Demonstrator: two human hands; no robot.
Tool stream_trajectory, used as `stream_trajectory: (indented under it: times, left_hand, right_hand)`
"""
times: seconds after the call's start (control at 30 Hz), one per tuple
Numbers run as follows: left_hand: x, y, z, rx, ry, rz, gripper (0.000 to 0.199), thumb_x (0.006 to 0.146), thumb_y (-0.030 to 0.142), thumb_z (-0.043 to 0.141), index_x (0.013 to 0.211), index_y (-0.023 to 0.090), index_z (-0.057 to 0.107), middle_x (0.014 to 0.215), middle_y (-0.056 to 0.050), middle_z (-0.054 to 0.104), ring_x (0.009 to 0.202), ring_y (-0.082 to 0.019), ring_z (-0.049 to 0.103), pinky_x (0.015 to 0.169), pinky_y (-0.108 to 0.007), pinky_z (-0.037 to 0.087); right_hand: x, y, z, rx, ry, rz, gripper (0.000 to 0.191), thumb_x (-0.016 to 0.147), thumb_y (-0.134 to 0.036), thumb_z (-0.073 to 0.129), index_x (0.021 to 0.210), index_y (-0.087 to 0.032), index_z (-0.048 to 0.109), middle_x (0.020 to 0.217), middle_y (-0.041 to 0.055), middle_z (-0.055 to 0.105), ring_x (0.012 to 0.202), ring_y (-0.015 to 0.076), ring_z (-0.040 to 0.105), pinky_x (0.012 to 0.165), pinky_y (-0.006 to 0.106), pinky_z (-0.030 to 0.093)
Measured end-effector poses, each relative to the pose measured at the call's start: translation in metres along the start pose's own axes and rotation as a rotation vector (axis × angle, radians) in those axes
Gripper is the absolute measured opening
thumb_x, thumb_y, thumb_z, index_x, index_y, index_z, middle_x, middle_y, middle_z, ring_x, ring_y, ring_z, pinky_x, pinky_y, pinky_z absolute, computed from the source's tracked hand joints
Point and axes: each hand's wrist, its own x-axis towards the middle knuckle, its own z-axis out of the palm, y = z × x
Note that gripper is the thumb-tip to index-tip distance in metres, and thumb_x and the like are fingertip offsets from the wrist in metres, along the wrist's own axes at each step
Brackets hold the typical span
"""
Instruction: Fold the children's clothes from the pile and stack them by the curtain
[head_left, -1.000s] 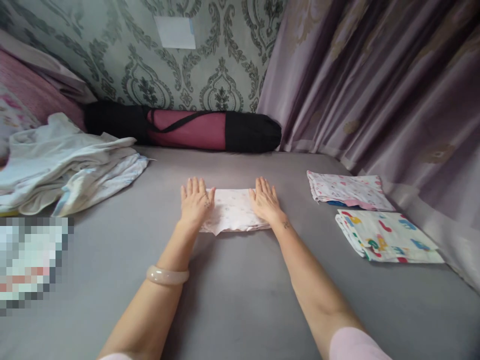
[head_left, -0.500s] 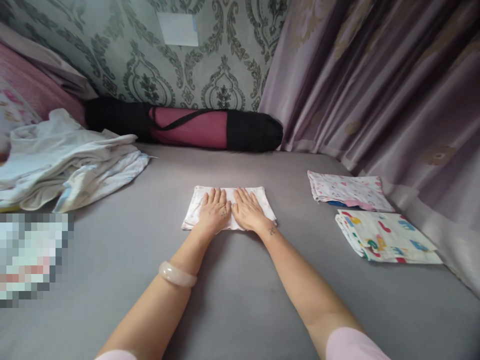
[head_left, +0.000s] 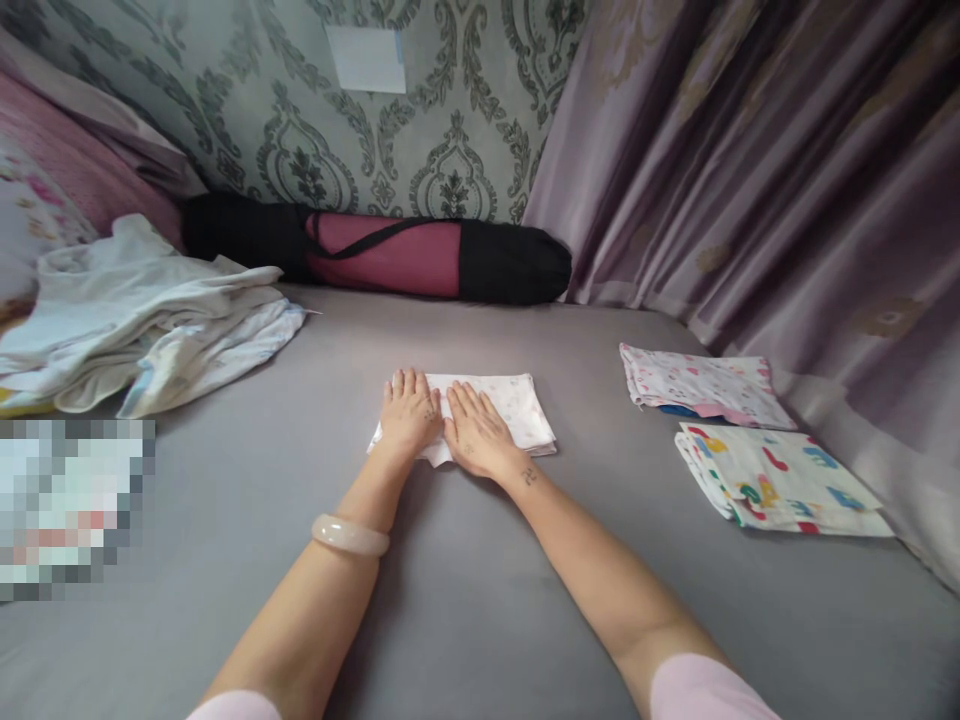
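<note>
A folded white cloth point(head_left: 519, 408) with a faint small print lies flat on the grey bed sheet point(head_left: 480, 600), straight ahead of me. My left hand point(head_left: 410, 412) is laid flat over its left end, fingers stretched forward. Close beside it, my right hand point(head_left: 478, 430) presses flat on the middle of the cloth, fingers also extended and pointing away. Both palms touch the fabric and cover much of its left half. A small corner of cloth pokes out at the near edge between the wrists. A pale bangle point(head_left: 350, 535) circles my left forearm.
Crumpled white clothes point(head_left: 142, 320) lie at the left. To the right are a folded pink-print cloth point(head_left: 705, 385) and a folded cloth with colourful shapes point(head_left: 784, 480). A black and maroon roll bag point(head_left: 382, 255) rests along the wall, beside a purple curtain point(head_left: 675, 160).
Both hands have slid a little to the left over the cloth, so its right part now shows. A small corner has come out at the near edge. The view has shifted slightly.
</note>
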Motion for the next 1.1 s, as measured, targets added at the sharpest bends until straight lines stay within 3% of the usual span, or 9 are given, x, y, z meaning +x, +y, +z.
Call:
stream_trajectory:
  times: [0.13,0.3,0.37,0.53,0.67,0.83,1.0,1.1]
  left_hand:
    - [-0.004,0.015,-0.003,-0.019,0.159,0.071,0.059,0.1,0.031,0.02,0.148,0.001,0.036,0.156,-0.019,0.033,0.148,-0.031,0.022,0.12,-0.047,0.02]
    - [-0.007,0.024,0.006,-0.03,-0.022,0.19,0.057,0.099,0.029,0.023,0.148,0.003,0.038,0.155,-0.016,0.036,0.146,-0.03,0.028,0.119,-0.045,0.022]
    - [-0.007,0.023,0.006,-0.03,-0.038,0.173,0.058,0.099,0.03,0.023,0.148,0.003,0.037,0.155,-0.016,0.036,0.146,-0.03,0.028,0.119,-0.045,0.022]
    - [-0.005,0.013,0.001,-0.003,0.082,0.078,0.061,0.1,0.033,0.02,0.149,-0.001,0.033,0.157,-0.019,0.03,0.148,-0.031,0.02,0.121,-0.046,0.016]
    - [-0.003,0.006,0.001,0.001,-0.019,0.053,0.063,0.099,0.035,0.021,0.147,-0.003,0.035,0.155,-0.021,0.034,0.147,-0.033,0.024,0.12,-0.047,0.019]
    - [-0.001,0.002,0.0,-0.003,0.092,-0.003,0.065,0.099,0.038,0.02,0.148,-0.003,0.034,0.156,-0.021,0.03,0.148,-0.033,0.019,0.121,-0.047,0.017]
    - [0.002,-0.004,0.0,-0.043,-0.019,-0.047,0.066,0.098,0.039,0.021,0.148,-0.003,0.034,0.156,-0.02,0.031,0.147,-0.032,0.025,0.12,-0.046,0.02]
    - [0.003,-0.008,-0.002,-0.056,0.051,-0.091,0.068,0.098,0.04,0.02,0.147,-0.004,0.034,0.156,-0.022,0.03,0.147,-0.032,0.024,0.12,-0.046,0.019]
  right_hand:
    - [0.004,0.011,-0.012,-0.018,0.054,0.048,0.06,0.098,-0.028,0.023,0.153,-0.003,0.026,0.161,0.0122,0.02,0.15,0.0215,0.014,0.122,0.039,0.009]
    - [0.005,0.022,-0.008,-0.013,-0.061,0.116,0.061,0.097,-0.028,0.023,0.152,-0.002,0.028,0.16,0.0124,0.023,0.149,0.0229,0.017,0.122,0.04,0.011]
    - [0.005,0.025,-0.007,-0.006,-0.074,0.114,0.062,0.097,-0.029,0.022,0.152,-0.002,0.027,0.161,0.0121,0.023,0.149,0.0229,0.017,0.122,0.04,0.01]
    - [0.007,0.033,-0.013,-0.049,0.027,0.184,0.062,0.097,-0.029,0.022,0.153,-0.001,0.024,0.162,0.0129,0.018,0.15,0.0232,0.012,0.122,0.041,0.005]
    - [0.007,0.04,-0.013,-0.05,-0.044,0.228,0.062,0.098,-0.03,0.022,0.152,0.0,0.027,0.16,0.0144,0.023,0.149,0.0245,0.015,0.121,0.041,0.008]
    - [0.006,0.044,-0.014,-0.071,0.013,0.273,0.062,0.098,-0.031,0.02,0.153,-0.001,0.025,0.161,0.0135,0.019,0.15,0.0239,0.012,0.121,0.042,0.005]
    - [0.006,0.052,-0.013,-0.081,-0.033,0.348,0.063,0.099,-0.032,0.02,0.152,0.001,0.026,0.16,0.0159,0.021,0.15,0.0261,0.014,0.121,0.041,0.007]
    - [0.007,0.058,-0.014,-0.078,-0.013,0.362,0.064,0.099,-0.033,0.019,0.152,0.001,0.024,0.161,0.0163,0.018,0.15,0.0263,0.012,0.121,0.042,0.007]
